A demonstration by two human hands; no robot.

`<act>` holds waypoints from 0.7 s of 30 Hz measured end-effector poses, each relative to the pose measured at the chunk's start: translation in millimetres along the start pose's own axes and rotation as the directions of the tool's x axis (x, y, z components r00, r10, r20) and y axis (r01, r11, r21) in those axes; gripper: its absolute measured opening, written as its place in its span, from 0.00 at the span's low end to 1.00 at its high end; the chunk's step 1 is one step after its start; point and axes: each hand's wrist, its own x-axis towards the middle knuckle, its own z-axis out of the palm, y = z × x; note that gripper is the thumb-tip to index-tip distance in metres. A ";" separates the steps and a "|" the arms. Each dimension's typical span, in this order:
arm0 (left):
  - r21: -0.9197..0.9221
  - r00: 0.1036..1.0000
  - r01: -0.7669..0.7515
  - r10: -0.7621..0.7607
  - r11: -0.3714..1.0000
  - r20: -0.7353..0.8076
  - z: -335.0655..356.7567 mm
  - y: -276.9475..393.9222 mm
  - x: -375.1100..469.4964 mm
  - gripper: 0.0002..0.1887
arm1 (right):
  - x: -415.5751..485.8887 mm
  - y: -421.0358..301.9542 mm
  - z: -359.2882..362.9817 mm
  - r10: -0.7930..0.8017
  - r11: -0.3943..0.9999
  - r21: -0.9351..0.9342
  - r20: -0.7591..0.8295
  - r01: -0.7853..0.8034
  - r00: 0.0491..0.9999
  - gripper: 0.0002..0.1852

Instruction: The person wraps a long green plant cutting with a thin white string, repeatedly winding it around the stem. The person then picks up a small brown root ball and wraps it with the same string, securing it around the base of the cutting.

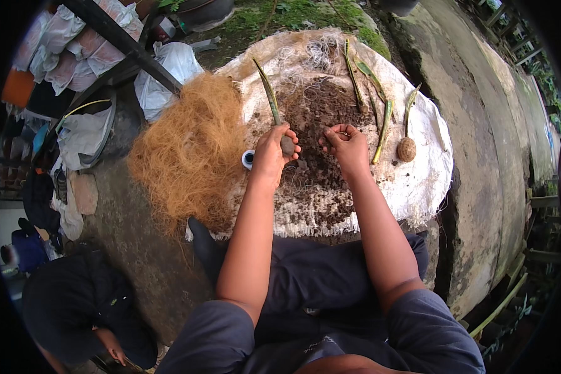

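My left hand (272,152) grips a snake plant leaf cutting (269,96) that stands up out of my fist. A rounded lump of dark soil (288,146) sits at its base, against my fingers. Opposite it, my right hand (347,147) pinches what looks like a bit of dark soil between thumb and fingertips. Crumbled soil (304,187) lies under both hands on a white woven sack (427,187). To the right lie several loose leaf cuttings (384,135). One more leaf rises from a fibre-wrapped ball (406,149) bound with thread.
A heap of brown coconut fibre (191,145) covers the sack's left side. Beside my left wrist is a thread spool (248,159). Tangled white threads (325,53) lie at the far edge. A person in dark clothes (89,304) crouches at lower left, near a metal frame (126,46).
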 end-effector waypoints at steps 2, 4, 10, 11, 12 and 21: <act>-0.002 1.000 0.001 -0.001 1.000 -0.005 1.3 0.7 -1.1 0.18 | 1.4 3.1 -1.8 0.015 0.999 0.039 0.027 -0.016 1.000 0.05; -0.002 1.000 -0.001 0.001 1.000 -0.007 1.8 0.6 -1.3 0.18 | 2.3 4.9 -3.4 0.054 0.995 0.081 0.036 -0.056 0.998 0.06; 0.000 1.000 0.002 -0.002 1.000 0.010 -2.1 -0.3 0.4 0.18 | -2.4 -6.1 -3.6 0.153 0.986 -0.076 0.023 -0.150 0.988 0.10; 0.002 1.000 -0.001 0.001 1.000 0.013 -3.9 -0.9 0.8 0.19 | -8.3 -9.8 -2.0 0.140 0.970 -0.200 -0.008 -0.139 0.990 0.09; -0.016 1.000 -0.011 0.011 1.000 0.027 -2.3 -0.5 0.5 0.20 | -11.9 -13.6 -2.6 0.122 0.938 -0.320 -0.042 -0.129 0.992 0.09; -0.133 0.992 -0.069 0.082 0.989 0.093 0.2 -5.0 -0.5 0.22 | -28.6 -47.5 -3.1 -0.048 0.926 -0.370 0.089 0.078 0.995 0.17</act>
